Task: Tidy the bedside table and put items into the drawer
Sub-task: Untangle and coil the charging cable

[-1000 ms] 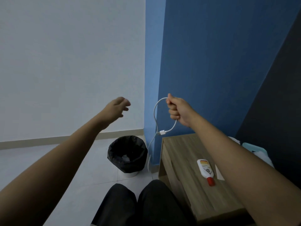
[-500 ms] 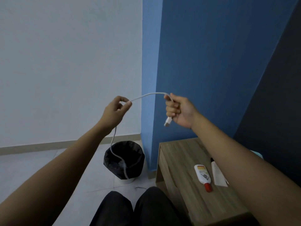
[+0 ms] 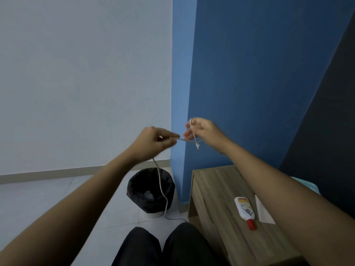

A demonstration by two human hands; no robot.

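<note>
- Left hand (image 3: 151,144): fingers pinched tight on the cable (image 3: 161,186), held in the air above the bin (image 3: 150,191).
- Right hand (image 3: 203,132): fingers curled narrow round a loop of cable, plug dangling just below.
- Short run of cable roughly level between hands; rest hanging down to the floor (image 3: 48,198).
- On the table (image 3: 217,191): bottle (image 3: 244,209) flat, red cap pointing toward the camera.

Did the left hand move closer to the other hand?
Yes. The left hand swung right toward the blue wall corner, nearly meeting the right hand on the cable.
</note>
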